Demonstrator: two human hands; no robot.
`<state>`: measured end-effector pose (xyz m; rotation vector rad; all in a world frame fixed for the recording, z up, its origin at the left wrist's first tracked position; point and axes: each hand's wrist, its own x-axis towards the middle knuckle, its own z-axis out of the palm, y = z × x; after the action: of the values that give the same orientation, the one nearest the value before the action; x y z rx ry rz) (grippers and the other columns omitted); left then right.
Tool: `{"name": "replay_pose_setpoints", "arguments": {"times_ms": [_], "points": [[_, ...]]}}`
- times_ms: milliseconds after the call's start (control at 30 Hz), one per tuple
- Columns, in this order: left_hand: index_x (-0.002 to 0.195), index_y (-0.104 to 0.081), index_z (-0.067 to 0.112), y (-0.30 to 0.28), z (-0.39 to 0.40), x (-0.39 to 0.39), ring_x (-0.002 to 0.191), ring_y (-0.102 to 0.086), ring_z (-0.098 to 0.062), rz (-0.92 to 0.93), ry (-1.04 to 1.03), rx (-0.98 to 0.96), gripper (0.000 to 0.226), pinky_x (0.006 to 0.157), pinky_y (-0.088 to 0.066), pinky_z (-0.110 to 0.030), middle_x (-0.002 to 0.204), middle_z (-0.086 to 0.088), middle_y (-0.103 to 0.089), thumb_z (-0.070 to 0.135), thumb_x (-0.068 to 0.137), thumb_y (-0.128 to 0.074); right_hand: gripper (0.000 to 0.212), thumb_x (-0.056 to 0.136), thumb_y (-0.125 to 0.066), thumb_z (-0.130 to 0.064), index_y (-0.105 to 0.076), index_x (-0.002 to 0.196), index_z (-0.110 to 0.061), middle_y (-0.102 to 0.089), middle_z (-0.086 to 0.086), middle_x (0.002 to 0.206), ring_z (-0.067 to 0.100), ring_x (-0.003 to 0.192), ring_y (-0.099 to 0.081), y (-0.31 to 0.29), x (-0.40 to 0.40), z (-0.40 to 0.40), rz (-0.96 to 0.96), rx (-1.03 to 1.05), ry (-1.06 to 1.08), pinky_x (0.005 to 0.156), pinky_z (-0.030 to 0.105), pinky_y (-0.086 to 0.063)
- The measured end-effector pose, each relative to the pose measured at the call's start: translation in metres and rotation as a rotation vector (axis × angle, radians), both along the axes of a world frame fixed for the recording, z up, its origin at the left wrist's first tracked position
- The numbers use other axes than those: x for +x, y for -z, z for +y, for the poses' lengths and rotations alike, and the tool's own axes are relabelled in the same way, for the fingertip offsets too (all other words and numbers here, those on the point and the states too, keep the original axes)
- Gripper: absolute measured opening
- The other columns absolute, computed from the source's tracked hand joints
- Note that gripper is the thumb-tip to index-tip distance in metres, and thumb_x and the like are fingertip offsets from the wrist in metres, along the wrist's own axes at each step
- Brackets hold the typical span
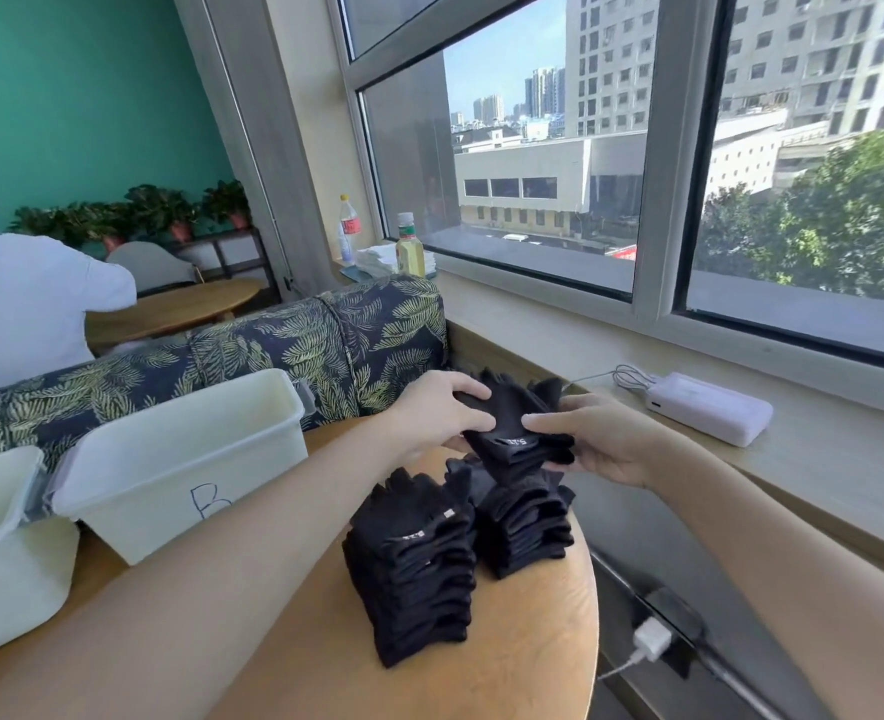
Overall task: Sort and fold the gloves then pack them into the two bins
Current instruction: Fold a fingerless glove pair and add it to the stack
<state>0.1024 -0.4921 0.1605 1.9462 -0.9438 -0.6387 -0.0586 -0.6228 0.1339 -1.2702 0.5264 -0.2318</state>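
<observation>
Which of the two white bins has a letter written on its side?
The right bin, nearer the glove stacks, shows a handwritten "B". The left bin shows none.

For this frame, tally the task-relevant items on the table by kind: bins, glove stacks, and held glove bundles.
White bins: 2, the bin marked B and a second bin.
Black glove stacks on the table: 2, near stack and far stack.
Held glove bundle: 1, gripped by left hand and right hand.
Total: 5.

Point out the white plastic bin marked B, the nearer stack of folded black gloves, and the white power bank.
White plastic bin marked B (253, 462), head view, front wall.
Nearer stack of folded black gloves (411, 574), head view, stack's side.
White power bank (710, 407), head view, top face.
</observation>
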Motion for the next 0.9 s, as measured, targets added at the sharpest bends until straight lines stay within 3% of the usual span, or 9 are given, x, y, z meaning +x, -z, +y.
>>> {"name": "replay_pose_setpoints", "arguments": {"times_ms": [67,167,267,367,467,533,600,700,900], "points": [[0.110,-0.073,0.015,0.005,-0.009,0.010,0.082,-0.077,-0.031,-0.002,0.025,0.059,0.035,0.074,-0.065,-0.038,0.099,-0.013,-0.072,0.000,0.080,-0.080,0.018,0.091,-0.074,-0.006,-0.066,0.107,-0.005,-0.076,0.007,0.090,0.017,0.077,-0.072,0.007,0.009,-0.007,0.035,-0.102,0.046,0.063,0.029,-0.060],[0.116,-0.071,0.010,0.017,-0.019,0.021,0.071,-0.071,-0.021,-0.008,0.048,0.139,0.039,0.065,-0.062,-0.026,0.087,-0.008,-0.070,0.000,0.080,-0.082,0.019,0.089,-0.077,-0.010,-0.070,0.103,0.000,-0.075,0.009,0.093,0.018,0.081,-0.072,0.022,0.020,-0.017,0.067,-0.207,0.080,0.074,0.034,-0.061],[0.112,-0.074,0.014,0.032,-0.025,0.032,0.076,-0.072,-0.021,-0.032,0.046,0.175,0.040,0.076,-0.064,-0.030,0.093,-0.007,-0.072,0.004,0.075,-0.086,0.023,0.089,-0.078,-0.013,-0.071,0.106,0.002,-0.075,0.010,0.093,0.018,0.082,-0.072,0.036,0.025,-0.020,0.100,-0.262,0.093,0.078,0.035,-0.063],[0.106,-0.075,0.017,0.044,-0.025,0.040,0.083,-0.076,-0.022,-0.044,0.055,0.230,0.038,0.079,-0.063,-0.028,0.102,-0.007,-0.072,0.007,0.072,-0.088,0.027,0.086,-0.082,-0.022,-0.073,0.100,-0.002,-0.068,0.005,0.082,0.016,0.076,-0.066,0.050,0.028,-0.020,0.183,-0.364,0.113,0.065,0.030,-0.060],[0.114,-0.075,0.014,0.048,-0.021,0.039,0.065,-0.060,-0.010,-0.103,0.130,0.364,0.038,0.053,-0.049,-0.012,0.083,0.004,-0.065,0.015,0.078,-0.087,0.027,0.081,-0.084,-0.038,-0.071,0.082,-0.013,-0.063,-0.001,0.069,0.018,0.062,-0.060,0.061,0.025,-0.020,0.308,-0.570,0.097,0.056,0.027,-0.051],[0.114,-0.076,0.018,0.050,-0.022,0.038,0.071,-0.057,-0.008,-0.170,0.175,0.453,0.034,0.047,-0.042,-0.012,0.087,0.004,-0.065,0.026,0.082,-0.084,0.029,0.080,-0.082,-0.043,-0.066,0.079,-0.019,-0.064,-0.003,0.070,0.017,0.055,-0.056,0.064,0.023,-0.019,0.369,-0.661,0.080,0.052,0.024,-0.045],[0.108,-0.079,0.021,0.050,-0.025,0.038,0.083,-0.063,-0.013,-0.213,0.174,0.484,0.026,0.060,-0.050,-0.018,0.098,0.002,-0.071,0.033,0.085,-0.081,0.035,0.079,-0.082,-0.048,-0.065,0.095,-0.021,-0.071,-0.002,0.088,0.016,0.064,-0.064,0.066,0.021,-0.018,0.401,-0.691,0.096,0.057,0.026,-0.050],[0.104,-0.080,0.028,0.051,-0.031,0.040,0.104,-0.067,-0.016,-0.352,0.135,0.452,0.026,0.093,-0.055,-0.031,0.108,0.005,-0.074,0.043,0.084,-0.080,0.053,0.075,-0.083,-0.053,-0.062,0.111,-0.021,-0.070,-0.001,0.105,0.020,0.089,-0.071,0.070,0.021,-0.017,0.425,-0.697,0.133,0.081,0.041,-0.061],[0.144,-0.055,0.029,0.059,-0.036,0.042,0.135,-0.050,-0.017,-0.299,0.341,0.540,0.071,0.104,-0.044,-0.029,0.148,-0.001,-0.052,0.049,0.082,-0.082,0.048,0.077,-0.083,-0.051,-0.062,0.109,-0.023,-0.068,0.002,0.107,0.023,0.092,-0.072,0.078,0.016,-0.011,0.444,-0.564,0.132,0.074,0.043,-0.065]]}}
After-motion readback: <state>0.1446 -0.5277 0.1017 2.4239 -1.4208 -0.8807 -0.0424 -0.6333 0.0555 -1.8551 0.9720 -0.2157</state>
